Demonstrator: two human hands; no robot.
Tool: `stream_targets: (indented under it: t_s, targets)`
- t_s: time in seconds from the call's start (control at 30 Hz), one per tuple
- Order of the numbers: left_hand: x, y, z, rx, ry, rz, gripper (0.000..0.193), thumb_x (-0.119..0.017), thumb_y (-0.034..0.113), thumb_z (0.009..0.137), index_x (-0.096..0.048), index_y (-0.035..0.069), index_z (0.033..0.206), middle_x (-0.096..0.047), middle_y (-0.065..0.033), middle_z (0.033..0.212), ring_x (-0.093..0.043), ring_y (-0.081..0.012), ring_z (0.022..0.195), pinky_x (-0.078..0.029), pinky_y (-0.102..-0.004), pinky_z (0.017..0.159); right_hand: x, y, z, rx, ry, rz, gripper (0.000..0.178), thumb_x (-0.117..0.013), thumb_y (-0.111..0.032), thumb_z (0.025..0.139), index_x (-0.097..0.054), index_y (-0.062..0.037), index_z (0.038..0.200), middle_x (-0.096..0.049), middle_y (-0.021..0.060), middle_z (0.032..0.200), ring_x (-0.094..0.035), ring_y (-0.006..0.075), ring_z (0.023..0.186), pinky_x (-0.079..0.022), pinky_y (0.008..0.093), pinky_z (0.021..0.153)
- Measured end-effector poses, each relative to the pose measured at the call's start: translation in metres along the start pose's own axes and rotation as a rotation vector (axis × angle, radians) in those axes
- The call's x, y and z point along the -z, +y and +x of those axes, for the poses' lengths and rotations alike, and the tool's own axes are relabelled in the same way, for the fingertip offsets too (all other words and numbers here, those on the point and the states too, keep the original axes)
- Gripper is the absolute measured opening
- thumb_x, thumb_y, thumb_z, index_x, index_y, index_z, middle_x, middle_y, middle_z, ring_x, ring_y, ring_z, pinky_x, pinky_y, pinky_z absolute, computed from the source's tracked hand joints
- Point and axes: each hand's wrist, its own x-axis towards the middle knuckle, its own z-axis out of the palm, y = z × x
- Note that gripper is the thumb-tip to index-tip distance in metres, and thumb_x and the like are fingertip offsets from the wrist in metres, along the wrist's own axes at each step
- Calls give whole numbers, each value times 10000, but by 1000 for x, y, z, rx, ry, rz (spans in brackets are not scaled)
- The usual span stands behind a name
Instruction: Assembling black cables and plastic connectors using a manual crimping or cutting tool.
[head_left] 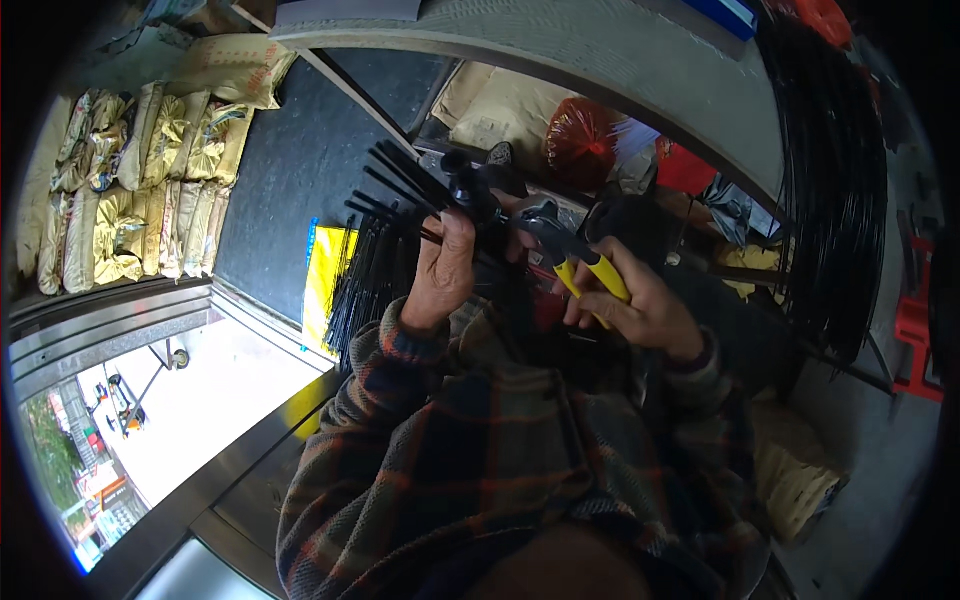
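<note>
My left hand (447,265) is raised in front of my chest, its fingers closed round a black knobbed fitting (463,180). Black rods (408,172) stick out to the left from behind that hand; whether they join the fitting, I cannot tell. In my right hand (645,305) is a pair of pliers (595,270) with yellow grips. Their metal head points up and left, close to the fitting. Dark shadow hides whether the jaws touch anything. Below and left of my left hand hangs a bundle of thin black rods (375,275), beside a yellow packet (325,270).
A grey bench (600,80) spans the far side, with sacks (510,105) and a red plastic bag (580,140) beneath it. Long black strands (830,200) hang at the right. Stacked sacks (150,190) stand at the left, above a bright doorway (230,390).
</note>
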Motion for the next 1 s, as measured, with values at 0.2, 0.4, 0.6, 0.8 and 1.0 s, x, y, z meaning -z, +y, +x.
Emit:
stream_targets:
  t_s: [0.2, 0.4, 0.6, 0.8, 1.0]
  targets:
    - [-3, -10, -3, -62, 74, -42, 725, -269, 704, 786, -467, 20, 921, -509, -60, 708, -486, -143, 661, -409, -271, 645, 25, -55, 12, -135, -244, -504, 234, -516, -138, 871, -383, -5, 1012, -581, 97, 791, -584, 144, 611, -464, 272, 550]
    - [-7, -1, -6, -76, 128, 50, 752, -231, 718, 781, -473, 20, 921, -509, -56, 696, -485, -136, 645, -406, -257, 625, 15, -49, 11, -42, -215, -616, 232, -515, -80, 848, -389, -15, 1032, -569, 103, 731, -584, 180, 576, -452, 297, 531]
    - [-5, -2, 5, -54, 189, 172, 826, -144, 724, 788, -503, 3, 971, -512, -54, 698, -488, -131, 598, -408, -244, 575, 0, -2, 15, 164, 11, -676, 245, -553, -53, 810, -409, -15, 1005, -565, 110, 727, -595, 217, 621, -457, 326, 548]
    - [4, -32, 26, -148, 358, 52, 756, -150, 628, 862, -496, -20, 1037, -479, -53, 621, -454, -139, 541, -407, -260, 569, 40, -17, 75, 518, 496, -546, 165, -702, -93, 722, -570, -5, 765, -570, 30, 744, -553, 113, 693, -438, 245, 657]
    - [-1, -44, 21, -122, 148, 111, 641, -199, 505, 918, -522, -36, 1036, -542, -70, 672, -489, -135, 605, -394, -260, 593, 177, -94, 221, 376, 809, -656, 121, -643, -49, 740, -652, 31, 831, -644, 74, 769, -571, 100, 719, -449, 236, 658]
